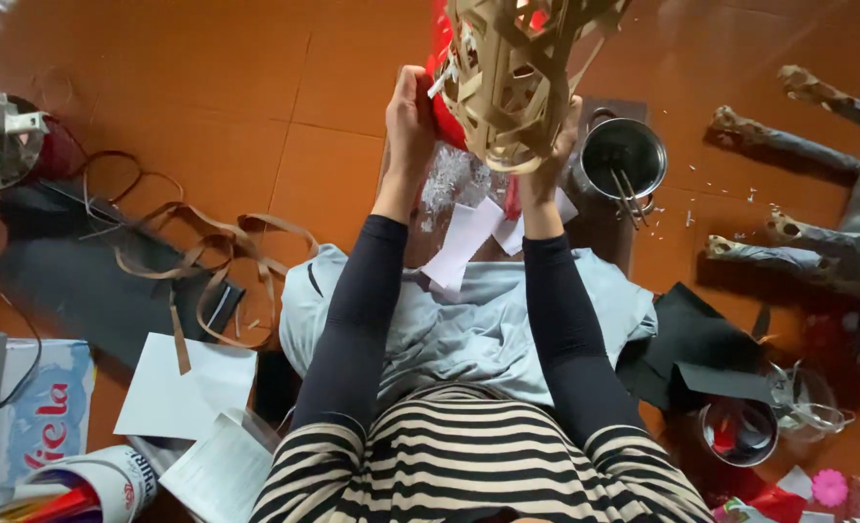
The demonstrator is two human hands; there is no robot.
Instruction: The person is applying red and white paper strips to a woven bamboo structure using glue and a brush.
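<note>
While you held the woven strip frame [512, 82] up, left hand [408, 121] gripped its red edge, right hand [549, 160] cupped underneath; mid-weave, next strip needed tucking.

White-and-blue flat package [47, 412], perhaps paper, bottom left; printed white cup [110, 479] beside.

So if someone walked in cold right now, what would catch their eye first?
Probably the tan woven strip structure held up at top centre, with the left hand and right hand gripping its sides and a red piece behind it. Next, the loose curl of brown strips on the orange floor to the left, and the metal pot just right of the hands.
</note>
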